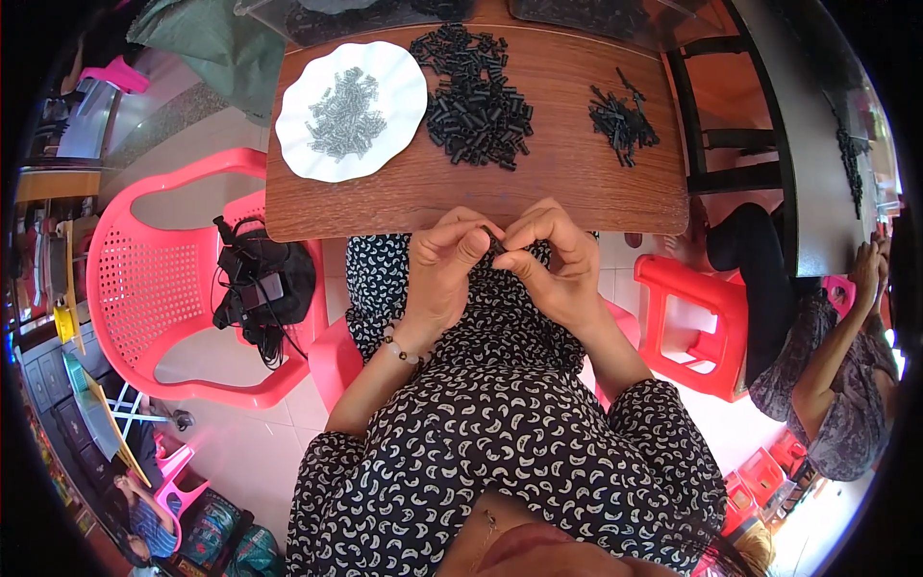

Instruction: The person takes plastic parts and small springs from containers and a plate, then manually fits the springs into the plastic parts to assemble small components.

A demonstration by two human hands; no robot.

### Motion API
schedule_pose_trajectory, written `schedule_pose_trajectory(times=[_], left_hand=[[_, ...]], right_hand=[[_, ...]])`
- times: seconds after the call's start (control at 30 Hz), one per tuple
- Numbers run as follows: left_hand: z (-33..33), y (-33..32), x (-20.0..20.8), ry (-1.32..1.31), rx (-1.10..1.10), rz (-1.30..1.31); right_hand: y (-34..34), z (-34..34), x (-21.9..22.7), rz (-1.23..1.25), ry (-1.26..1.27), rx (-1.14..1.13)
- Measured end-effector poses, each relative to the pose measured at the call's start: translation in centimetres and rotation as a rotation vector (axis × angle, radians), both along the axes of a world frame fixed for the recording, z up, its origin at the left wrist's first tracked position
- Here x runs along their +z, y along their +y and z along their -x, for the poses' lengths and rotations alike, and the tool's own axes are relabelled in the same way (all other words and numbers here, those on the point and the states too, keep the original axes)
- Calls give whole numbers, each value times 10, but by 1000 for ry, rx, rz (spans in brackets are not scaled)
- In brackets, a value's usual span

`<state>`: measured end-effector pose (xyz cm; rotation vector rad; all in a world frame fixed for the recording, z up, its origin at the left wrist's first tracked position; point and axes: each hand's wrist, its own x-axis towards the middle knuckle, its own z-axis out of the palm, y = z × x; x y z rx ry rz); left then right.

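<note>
Pink chair: at the left of the frame we saw a pink plastic chair, with a black bundle of straps and cords lying on its seat.
White plate: in the upper left of the surface it held a heap of small grey metal springs.
Black tubes: just right of the plate, a broad pile of short black plastic pieces lay on the wood.
Left hand: we held it at the near edge of the surface, in the centre of the frame, its fingers curled shut and pinching one end of a small black part.
Small black part: it sat between our two hands, just off the surface edge, mostly hidden by the fingertips.
Right hand: its fingers were bent closed against the other end of the same part, touching the left fingertips.
Assembled pieces: a smaller scatter of thin black pieces lay in the upper right of the surface.
Step in hand: we judged that we were fitting or pressing the small part together.
Next move: it seemed to call for a steady, aligned squeeze without letting the part slip.
Another person: seated at the far right, by a red stool.
</note>
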<state>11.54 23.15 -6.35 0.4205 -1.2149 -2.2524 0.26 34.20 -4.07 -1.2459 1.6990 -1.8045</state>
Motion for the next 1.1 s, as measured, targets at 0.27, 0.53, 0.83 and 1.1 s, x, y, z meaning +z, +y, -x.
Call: schedule_pose_trajectory(times=[0.27,0.53,0.83,1.1], left_hand=[[2,-2,-5,139,-145,-182],[-1,4,-9,189,-144,-293],[0,11,-9,220,-164,-364],[-1,19,-7,204,-169,-416]], right_hand=[[-1,0,21,-46,155,-87],[-8,15,19,-51,390,193],[-8,14,11,-29,304,155],[-7,9,1,12,263,120]])
